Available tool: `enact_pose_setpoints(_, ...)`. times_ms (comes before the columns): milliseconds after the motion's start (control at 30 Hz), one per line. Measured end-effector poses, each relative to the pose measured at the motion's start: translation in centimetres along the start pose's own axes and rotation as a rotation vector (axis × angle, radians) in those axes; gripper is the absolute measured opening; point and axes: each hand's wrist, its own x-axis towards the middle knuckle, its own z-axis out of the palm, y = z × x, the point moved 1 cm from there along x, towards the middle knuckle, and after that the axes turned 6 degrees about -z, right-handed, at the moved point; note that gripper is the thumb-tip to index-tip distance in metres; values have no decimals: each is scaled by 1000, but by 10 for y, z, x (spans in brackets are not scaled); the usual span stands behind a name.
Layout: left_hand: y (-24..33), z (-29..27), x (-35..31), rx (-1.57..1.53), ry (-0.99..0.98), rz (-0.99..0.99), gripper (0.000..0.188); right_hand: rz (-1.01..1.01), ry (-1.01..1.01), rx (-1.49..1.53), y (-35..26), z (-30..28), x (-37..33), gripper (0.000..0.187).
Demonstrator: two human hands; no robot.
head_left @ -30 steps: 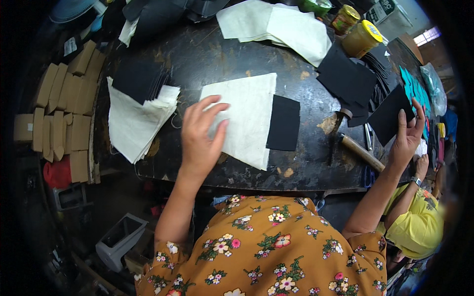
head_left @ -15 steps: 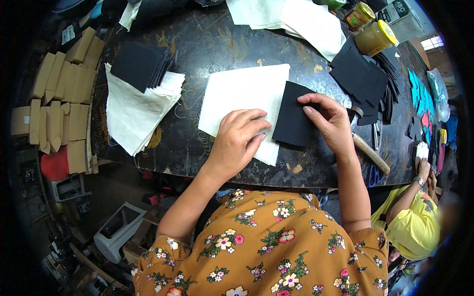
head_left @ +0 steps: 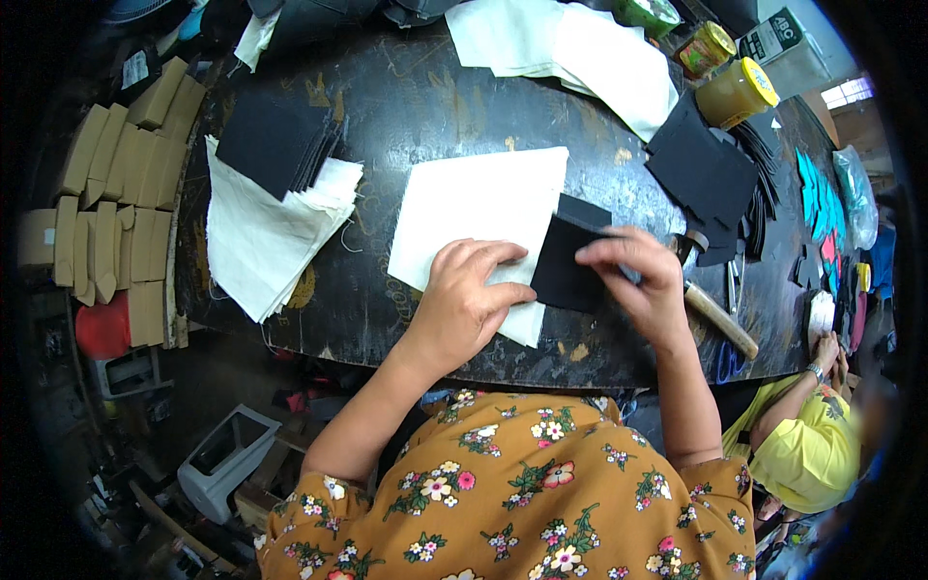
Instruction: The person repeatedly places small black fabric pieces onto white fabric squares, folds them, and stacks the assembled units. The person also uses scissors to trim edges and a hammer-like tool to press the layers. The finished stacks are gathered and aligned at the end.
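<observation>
Near the table's (head_left: 614,348) front edge: your left hand (head_left: 464,298) arched, fingers parted, over white cloth (head_left: 483,198); right hand (head_left: 646,282) bent at black piece (head_left: 564,266), hold unclear.

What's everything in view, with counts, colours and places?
table: 1, black, centre
cloth sheet: 1, white, middle
small pieces: at least 2, black, right of cloth sheet
left stack: uncounted, black over white, left
far cloths: several, white, far edge
right pile: many, black, right
jars: 2, yellow-lidded, far right
container: 1, green, far right
tub: 1, whitish, far right
tool handle: 1, wooden brown, right
cutouts: several, teal, right
bag: 1, clear, right
boxes: many, brown, left
plastic item: 1, grey, floor left
co-worker: 1, yellow top, lower right
flowered top: 1, mustard, bottom
left grip: 1, bare, on cloth sheet
right grip: 1, bare, blurred, at small pieces
</observation>
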Motion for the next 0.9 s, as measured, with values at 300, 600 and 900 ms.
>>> enact_pose_setpoints(300,2,0,-1,14,1,-11,17,337,-65,38,13,2,12,31)
enact_pose_setpoints(600,2,-1,0,7,-9,-19,27,77,-137,-462,2,6,23,33)
enact_pose_setpoints(900,5,-3,2,14,-23,-17,21,-44,-320,-166,22,-10,49,55)
